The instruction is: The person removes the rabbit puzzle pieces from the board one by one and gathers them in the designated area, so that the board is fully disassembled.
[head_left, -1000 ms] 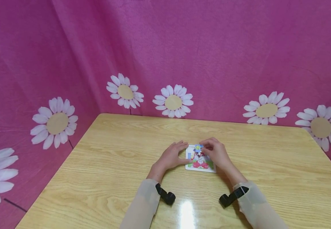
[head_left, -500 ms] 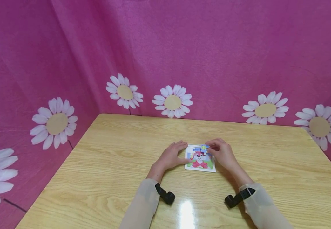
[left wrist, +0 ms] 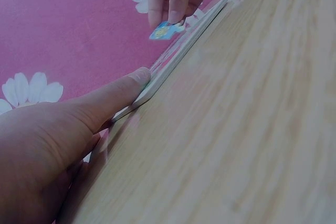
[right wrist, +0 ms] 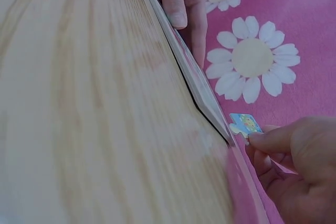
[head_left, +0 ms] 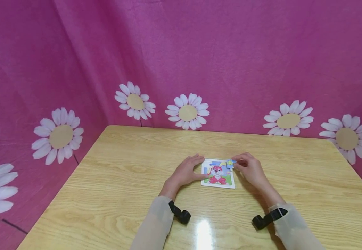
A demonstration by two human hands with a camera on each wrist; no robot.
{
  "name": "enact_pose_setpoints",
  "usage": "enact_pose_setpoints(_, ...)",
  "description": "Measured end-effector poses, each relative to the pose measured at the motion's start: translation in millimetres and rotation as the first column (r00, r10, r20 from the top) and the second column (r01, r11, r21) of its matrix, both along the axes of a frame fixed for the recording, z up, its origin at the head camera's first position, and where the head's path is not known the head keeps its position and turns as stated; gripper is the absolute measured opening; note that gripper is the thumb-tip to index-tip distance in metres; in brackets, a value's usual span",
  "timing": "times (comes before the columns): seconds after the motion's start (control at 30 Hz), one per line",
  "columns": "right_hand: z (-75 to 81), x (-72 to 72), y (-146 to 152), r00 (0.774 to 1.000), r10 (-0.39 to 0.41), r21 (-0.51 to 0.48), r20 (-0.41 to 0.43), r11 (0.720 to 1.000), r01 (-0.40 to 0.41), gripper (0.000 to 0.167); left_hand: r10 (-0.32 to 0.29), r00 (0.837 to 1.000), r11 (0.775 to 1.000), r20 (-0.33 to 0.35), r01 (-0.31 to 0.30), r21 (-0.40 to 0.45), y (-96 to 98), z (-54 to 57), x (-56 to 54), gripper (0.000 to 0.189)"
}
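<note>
A small square jigsaw puzzle (head_left: 217, 179) in a white frame shows a red and white cartoon animal on green. My left hand (head_left: 184, 172) steadies its left side; the thumb (left wrist: 128, 85) presses on the frame near the lower left, and the extended fingers reach the upper left corner. Between thumb and fingers, my right hand (head_left: 252, 169) pinches a blue puzzle piece (right wrist: 245, 123) with a yellow figure on it. In the head view this piece overlaps the puzzle's upper right corner. In the left wrist view the piece appears raised above the board.
The puzzle lies on a wood-grain table (head_left: 131, 180). Behind and to the left hangs a pink curtain (head_left: 181, 52) printed with white daisies. A black strap with a camera (head_left: 181, 213) sits on each wrist over light sleeves.
My right hand has moved right along the puzzle's upper edge, carrying the blue piece from the top middle to the upper right corner. The left hand has stayed in place.
</note>
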State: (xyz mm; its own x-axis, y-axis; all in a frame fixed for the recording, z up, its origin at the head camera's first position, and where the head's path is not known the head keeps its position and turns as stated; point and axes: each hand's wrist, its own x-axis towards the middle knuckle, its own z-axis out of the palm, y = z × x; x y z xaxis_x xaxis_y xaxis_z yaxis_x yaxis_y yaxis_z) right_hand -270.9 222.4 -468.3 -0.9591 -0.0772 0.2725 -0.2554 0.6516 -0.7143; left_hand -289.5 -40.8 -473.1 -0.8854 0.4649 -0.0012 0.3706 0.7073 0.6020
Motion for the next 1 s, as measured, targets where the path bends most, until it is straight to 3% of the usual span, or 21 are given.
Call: enact_pose_setpoints(1.0,-1.7,10.4,38,0.998,-0.054,0.041,0.012,0.998,0.053,0.021,-0.014,1.000,1.000,-0.010,0.014,-0.001,-0.9,-2.4,-1.1,0.076)
